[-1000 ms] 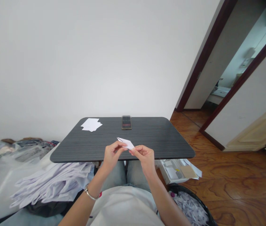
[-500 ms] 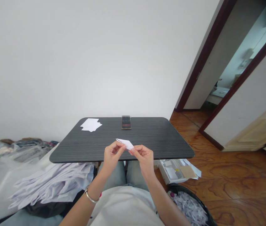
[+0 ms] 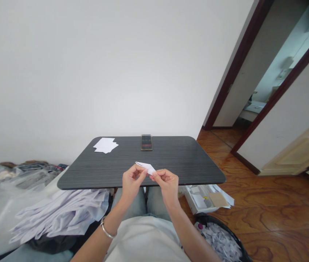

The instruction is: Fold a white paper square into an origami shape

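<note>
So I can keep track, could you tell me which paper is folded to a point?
The white folded piece pinched between the left hand and right hand; the sheets on the table lie flat.

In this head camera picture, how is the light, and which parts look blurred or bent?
Head view: soft, even light on the wall, no hard shadows; the folded paper looks washed out; the phone looks blurred; the door frame leans from wide-lens distortion; top right corner darkens.
</note>
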Tool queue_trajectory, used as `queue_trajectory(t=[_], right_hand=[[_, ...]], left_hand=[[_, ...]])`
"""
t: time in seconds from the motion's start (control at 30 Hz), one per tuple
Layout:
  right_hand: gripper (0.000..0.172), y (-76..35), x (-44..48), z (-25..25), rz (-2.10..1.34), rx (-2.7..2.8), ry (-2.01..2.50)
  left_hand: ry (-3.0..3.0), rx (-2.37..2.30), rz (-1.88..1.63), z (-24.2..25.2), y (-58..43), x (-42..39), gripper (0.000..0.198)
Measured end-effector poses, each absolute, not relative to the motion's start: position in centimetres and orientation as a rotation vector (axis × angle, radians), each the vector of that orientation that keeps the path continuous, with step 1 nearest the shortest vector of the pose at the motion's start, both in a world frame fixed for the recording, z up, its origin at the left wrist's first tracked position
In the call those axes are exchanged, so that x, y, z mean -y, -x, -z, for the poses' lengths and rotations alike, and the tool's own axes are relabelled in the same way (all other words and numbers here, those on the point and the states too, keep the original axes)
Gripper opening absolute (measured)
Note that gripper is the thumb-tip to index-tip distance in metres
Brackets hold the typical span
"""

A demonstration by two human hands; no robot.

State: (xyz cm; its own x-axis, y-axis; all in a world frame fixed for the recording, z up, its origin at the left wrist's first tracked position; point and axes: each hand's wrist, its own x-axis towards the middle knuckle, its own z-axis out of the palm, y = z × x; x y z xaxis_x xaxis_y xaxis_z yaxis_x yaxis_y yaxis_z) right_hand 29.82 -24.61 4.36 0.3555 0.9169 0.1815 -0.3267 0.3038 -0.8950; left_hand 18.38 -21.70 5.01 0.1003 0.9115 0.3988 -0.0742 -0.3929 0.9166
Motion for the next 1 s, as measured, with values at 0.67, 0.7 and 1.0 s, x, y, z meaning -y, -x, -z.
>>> queue_trajectory(t=[0.67,0.7,1.0], right_hand=[[0.021,-30.9,24.3,-4.0,-1.092,0.874,0.911],[0.021,-30.9,24.3,-3.9,-1.101,0.863,0.91],[0.018,-30.7,24.3,-3.8,-1.152,0.754,0.873]], left_hand=[[-1.484,-0.917,-1.477,-4.8,-17.9,21.1,0.013],[-1.482,-0.915,-1.48,-4.8,-17.9,21.1,0.013],[-1.428,-0.904,-1.458,-4.9,-18.3,21.3,0.014]])
